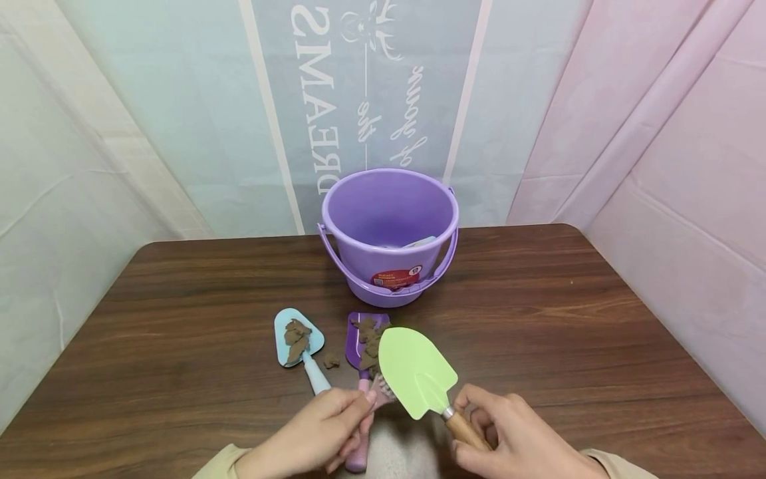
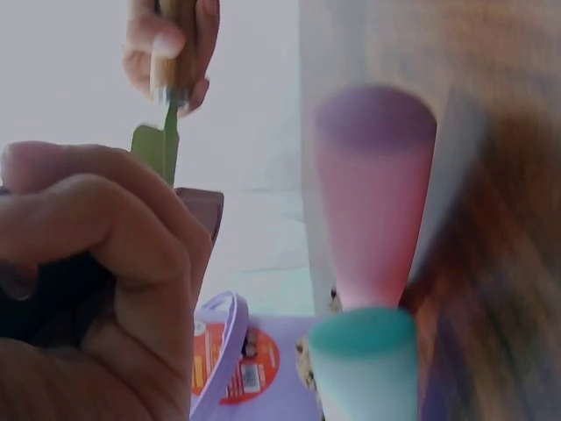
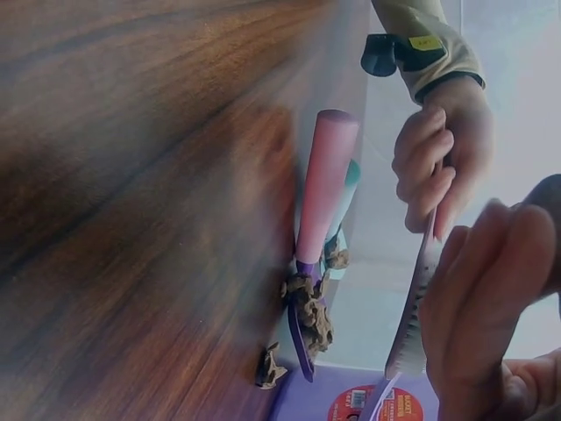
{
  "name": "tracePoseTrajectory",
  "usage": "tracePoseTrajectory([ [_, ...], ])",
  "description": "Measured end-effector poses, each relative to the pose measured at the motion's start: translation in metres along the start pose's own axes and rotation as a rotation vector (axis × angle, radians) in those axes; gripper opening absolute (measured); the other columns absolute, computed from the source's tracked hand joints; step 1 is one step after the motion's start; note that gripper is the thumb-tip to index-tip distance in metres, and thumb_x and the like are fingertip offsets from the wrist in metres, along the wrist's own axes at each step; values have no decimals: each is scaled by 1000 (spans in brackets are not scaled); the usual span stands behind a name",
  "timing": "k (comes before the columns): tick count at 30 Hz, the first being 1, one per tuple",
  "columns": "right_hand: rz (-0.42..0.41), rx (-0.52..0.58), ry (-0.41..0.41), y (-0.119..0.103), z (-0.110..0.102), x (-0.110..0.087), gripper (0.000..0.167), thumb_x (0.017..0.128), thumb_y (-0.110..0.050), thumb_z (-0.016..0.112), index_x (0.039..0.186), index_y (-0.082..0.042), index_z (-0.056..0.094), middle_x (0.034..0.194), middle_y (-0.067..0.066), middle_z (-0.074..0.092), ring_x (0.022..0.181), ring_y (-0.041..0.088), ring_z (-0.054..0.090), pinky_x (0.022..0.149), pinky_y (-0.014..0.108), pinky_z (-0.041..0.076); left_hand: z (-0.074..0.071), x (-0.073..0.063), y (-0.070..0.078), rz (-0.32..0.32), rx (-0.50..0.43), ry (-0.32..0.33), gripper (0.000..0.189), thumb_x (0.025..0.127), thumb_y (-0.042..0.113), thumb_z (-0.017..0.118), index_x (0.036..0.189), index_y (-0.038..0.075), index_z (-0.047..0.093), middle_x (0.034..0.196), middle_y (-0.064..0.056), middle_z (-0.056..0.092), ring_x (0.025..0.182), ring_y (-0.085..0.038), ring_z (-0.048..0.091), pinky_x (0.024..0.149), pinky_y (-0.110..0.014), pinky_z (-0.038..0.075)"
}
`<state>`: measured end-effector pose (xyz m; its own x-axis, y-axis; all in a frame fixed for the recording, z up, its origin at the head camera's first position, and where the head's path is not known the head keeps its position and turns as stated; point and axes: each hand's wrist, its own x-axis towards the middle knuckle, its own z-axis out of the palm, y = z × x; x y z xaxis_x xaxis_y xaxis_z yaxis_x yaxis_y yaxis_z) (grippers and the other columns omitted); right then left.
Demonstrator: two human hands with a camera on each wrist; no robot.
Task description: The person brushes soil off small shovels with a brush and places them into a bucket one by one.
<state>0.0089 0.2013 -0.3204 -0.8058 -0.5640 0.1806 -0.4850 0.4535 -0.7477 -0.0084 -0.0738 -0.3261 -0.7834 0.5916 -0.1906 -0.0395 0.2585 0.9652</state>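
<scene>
Holding a pinkish brush (image 1: pixel 382 394) in L hand (image 1: pixel 326 429) & a lime-green trowel (image 1: pixel 415 372) in R hand (image 1: pixel 509 429), both nr table's (image 1: pixel 179 332) front edge
L fingers curled in w/ thumb on brush hdl, no gap; R fingers & thumb closed round trowel's wooden hdl; bristles just beside blade, can't tell if touching; purple shovel (image 1: pixel 353 356) w/ pink hdl lies below, brown clay-like bits (image 1: pixel 368 338) on it; light-blue shovel (image 1: pixel 281 336) to its L, also w/ bits; loose lump (image 1: pixel 332 361) btwn them; purple bucket (image 1: pixel 358 259) upright behind, contents mostly hidden
</scene>
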Motion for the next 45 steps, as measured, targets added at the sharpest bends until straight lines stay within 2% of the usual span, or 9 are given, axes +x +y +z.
tracePoseTrajectory([
  [10,-24,23,-33,5,3,-3,37,74,-2,71,97,-21,51,62,-23,48,51,-21,35,42,6,33,-21,2,2,-23,-17,80,53,105,36,35,74,-6,46,49,2,42,34,-5,38,33,-22,34],
  [17,15,25,-44,4,3,-4,38,73,-3,72,96,-24,50,64,-27,46,50,-22,36,42,7,34,-24,2,1,-27,12,120,53,105,36,34,74,-5,46,50,2,41,34,-4,38,34,-21,34],
  [22,-7,15,-42,4,1,-3,36,74,-3,72,97,-22,51,63,-25,48,51,-21,36,42,7,35,-24,2,1,-38,-1,136,52,105,35,34,75,-6,47,50,2,41,34,-4,37,34,-21,34],
  [25,-30,-15,-10,3,-1,-1,38,73,-2,72,96,-23,51,61,-24,47,51,-22,34,42,6,32,-22,3,0,-36,-6,124,52,105,34,35,75,-6,47,50,2,41,35,-4,38,34,-20,33],
  [31,-23,-65,42,-2,-3,3,39,71,-2,73,93,-27,51,57,-26,43,49,-22,28,39,6,27,-11,0,-3,7,56,40,50,104,34,37,71,-1,50,47,5,42,33,-2,37,32,-22,33],
  [35,-1,-78,50,-4,-3,5,38,72,-3,73,91,-28,51,57,-28,40,48,-22,26,38,7,25,-3,-2,-3,24,112,6,49,104,34,39,67,4,53,45,10,39,34,2,35,34,-19,29],
  [39,9,-80,50,-4,-3,7,38,71,-3,73,91,-28,52,57,-28,39,48,-22,26,37,7,25,3,-2,-4,74,145,-50,49,104,30,39,66,4,53,46,10,40,40,5,35,39,-17,30],
  [42,6,-78,47,-4,-2,7,38,71,-3,73,91,-28,52,57,-28,38,48,-22,26,37,7,24,6,-2,-5,108,148,-88,46,104,27,39,67,3,54,48,8,43,43,6,38,42,-15,32],
  [45,3,-73,43,-4,-1,8,38,71,-3,73,91,-28,52,57,-28,38,48,-22,27,36,7,24,8,-2,-5,100,133,-87,45,104,27,40,68,3,55,48,9,43,43,6,38,42,-16,31],
])
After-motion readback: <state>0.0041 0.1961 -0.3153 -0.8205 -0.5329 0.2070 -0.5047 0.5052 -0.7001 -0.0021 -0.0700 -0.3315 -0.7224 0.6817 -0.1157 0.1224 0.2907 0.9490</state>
